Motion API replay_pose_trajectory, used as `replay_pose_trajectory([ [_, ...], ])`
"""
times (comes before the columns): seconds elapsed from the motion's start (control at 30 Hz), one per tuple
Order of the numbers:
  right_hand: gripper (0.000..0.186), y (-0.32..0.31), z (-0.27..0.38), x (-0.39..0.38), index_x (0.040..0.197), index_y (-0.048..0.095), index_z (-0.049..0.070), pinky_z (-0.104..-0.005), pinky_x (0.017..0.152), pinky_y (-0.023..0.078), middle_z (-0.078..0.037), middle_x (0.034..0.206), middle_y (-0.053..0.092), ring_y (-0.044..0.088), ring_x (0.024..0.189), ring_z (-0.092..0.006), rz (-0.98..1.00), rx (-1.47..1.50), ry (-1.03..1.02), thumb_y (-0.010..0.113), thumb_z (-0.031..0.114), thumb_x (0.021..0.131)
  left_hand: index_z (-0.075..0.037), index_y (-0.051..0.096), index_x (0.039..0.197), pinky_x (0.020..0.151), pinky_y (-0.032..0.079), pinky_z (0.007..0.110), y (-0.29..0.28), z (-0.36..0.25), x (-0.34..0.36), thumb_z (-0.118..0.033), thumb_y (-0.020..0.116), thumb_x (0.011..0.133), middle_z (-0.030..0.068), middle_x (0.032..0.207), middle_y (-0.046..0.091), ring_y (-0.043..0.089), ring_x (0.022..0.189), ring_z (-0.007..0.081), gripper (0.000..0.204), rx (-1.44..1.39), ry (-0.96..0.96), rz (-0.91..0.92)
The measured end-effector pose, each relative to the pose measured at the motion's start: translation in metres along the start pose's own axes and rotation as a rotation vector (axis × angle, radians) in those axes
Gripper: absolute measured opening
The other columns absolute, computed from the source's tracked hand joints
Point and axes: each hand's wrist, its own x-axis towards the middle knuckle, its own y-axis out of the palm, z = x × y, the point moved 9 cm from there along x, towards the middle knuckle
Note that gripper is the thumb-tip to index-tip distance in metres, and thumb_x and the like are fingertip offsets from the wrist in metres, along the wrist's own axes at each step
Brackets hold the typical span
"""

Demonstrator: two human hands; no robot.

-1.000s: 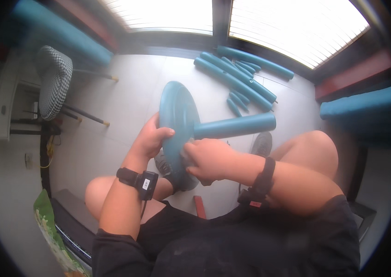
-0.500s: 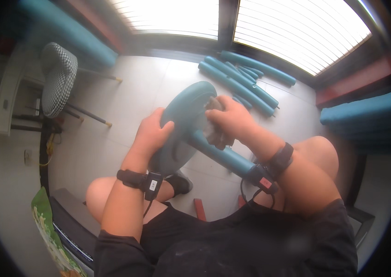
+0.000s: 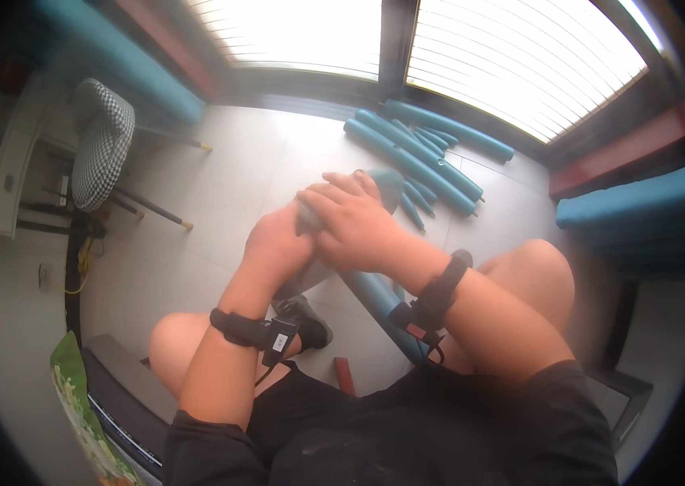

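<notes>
A teal round disc (image 3: 389,185) with a teal tube (image 3: 375,298) joined to it is in front of me, tilted and largely covered by my hands. My left hand (image 3: 276,243) grips the disc's left side, its fingers partly hidden. Over the disc's upper edge lies my right hand (image 3: 351,223), pressing a greyish cloth (image 3: 308,217) that shows only between the two hands. The tube slopes down toward my right thigh, under the right wrist.
Several teal tubes (image 3: 415,162) and thinner tapered teal rods (image 3: 419,198) lie on the pale tiled floor (image 3: 237,178) ahead. A checked chair (image 3: 104,146) stands at left. Folded teal fabric (image 3: 634,194) is at right. A green patterned bag (image 3: 75,389) stands at lower left.
My right hand has moved left with the cloth, from the disc's face to its edge beside my left hand. The disc has turned, and the tube now slopes more steeply.
</notes>
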Motion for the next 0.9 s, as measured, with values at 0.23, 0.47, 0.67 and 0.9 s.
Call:
replay_pose_trajectory([
  [0.23,0.069,0.005,-0.009,0.005,0.142,0.056,0.012,-0.0571,0.127,0.022,-0.01,0.144,0.059,0.048,0.143,-0.0298,0.018,-0.015,-0.051,0.071,0.017,0.075,-0.008,0.065,0.099,0.074,0.053,0.051,-0.005,0.019,0.0,-0.034,0.061,0.091,0.0206,0.088,0.07,0.066,0.085,0.045,0.028,0.071,0.041,-0.137],
  [0.47,0.059,0.005,-0.053,0.017,0.129,0.061,0.005,-0.0426,0.118,0.039,-0.016,0.131,0.063,0.055,0.131,-0.0326,-0.005,-0.018,0.19,0.072,0.016,0.072,-0.004,0.066,0.095,0.061,0.048,0.044,-0.016,0.029,-0.005,-0.047,0.046,0.109,0.0185,0.073,0.062,0.061,0.065,0.04,0.049,0.023,0.14,-0.282],
  [0.67,0.052,0.015,-0.09,0.024,0.126,0.063,0.005,-0.0401,0.112,0.045,-0.016,0.127,0.064,0.056,0.127,-0.0358,0.028,0.125,0.362,0.068,0.014,0.075,-0.005,0.06,0.087,0.065,0.046,0.049,-0.027,0.056,-0.014,-0.05,0.037,0.11,0.0191,0.075,0.061,0.058,0.072,0.0453,0.055,-0.043,0.05,-0.286],
  [0.9,0.049,0.043,-0.091,0.06,0.126,0.065,0.007,-0.0439,0.115,0.041,-0.016,0.13,0.064,0.054,0.13,-0.0363,0.026,0.194,0.344,0.067,0.02,0.079,-0.004,0.059,0.086,0.068,0.046,0.047,-0.039,0.082,-0.006,-0.052,0.035,0.11,0.019,0.074,0.06,0.057,0.071,0.0417,0.059,-0.009,-0.073,-0.35],
])
